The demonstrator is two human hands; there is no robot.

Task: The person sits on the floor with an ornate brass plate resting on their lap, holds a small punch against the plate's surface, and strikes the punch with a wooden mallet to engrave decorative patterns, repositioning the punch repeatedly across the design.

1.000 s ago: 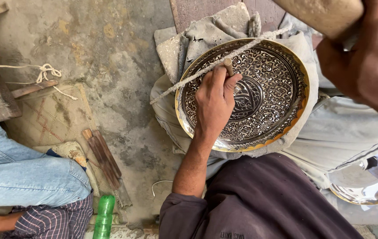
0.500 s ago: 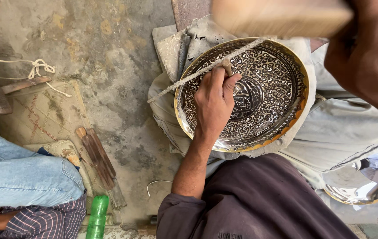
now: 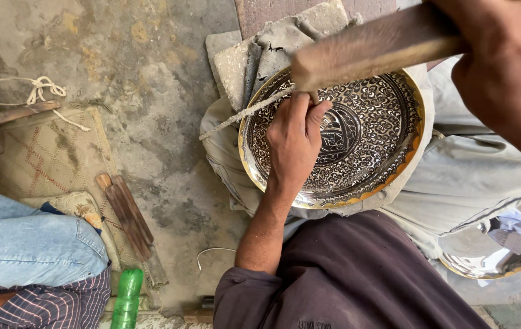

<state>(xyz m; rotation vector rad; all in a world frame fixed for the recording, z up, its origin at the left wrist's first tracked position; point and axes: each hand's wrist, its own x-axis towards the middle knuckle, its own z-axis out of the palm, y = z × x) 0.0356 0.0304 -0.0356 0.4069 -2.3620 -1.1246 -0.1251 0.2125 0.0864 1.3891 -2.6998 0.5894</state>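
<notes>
Plate: the round engraved brass plate (image 3: 370,140) lies in the upper middle of the frame, resting on grey cloth (image 3: 467,183) over your lap.
Left hand: your left hand (image 3: 294,137) lies on the left part of the plate, fingers clenched around a thin chisel (image 3: 313,96), of which only the top shows above your fingers. The tip is hidden under the hand, so I cannot tell exactly where it touches the pattern.
Right hand: your right hand (image 3: 504,67) in the upper right corner is closed around the handle of a wooden mallet (image 3: 370,52). The mallet head is just above the chisel top.
Strike: in my judgement, it is best to bring the mallet flat on the chisel top, with short and light blows, so the tool does not slip over the fine lines.
Support: press the heel of your left hand on the plate to keep it from turning on the cloth.
Risk: your left fingers are very near to the mallet head; keep them low on the chisel.
Around: a cord (image 3: 245,113) lies across the plate rim at the left; a second shiny plate (image 3: 498,244) is at the lower right; another person's knee in jeans (image 3: 29,244) is at the lower left, well apart.
</notes>
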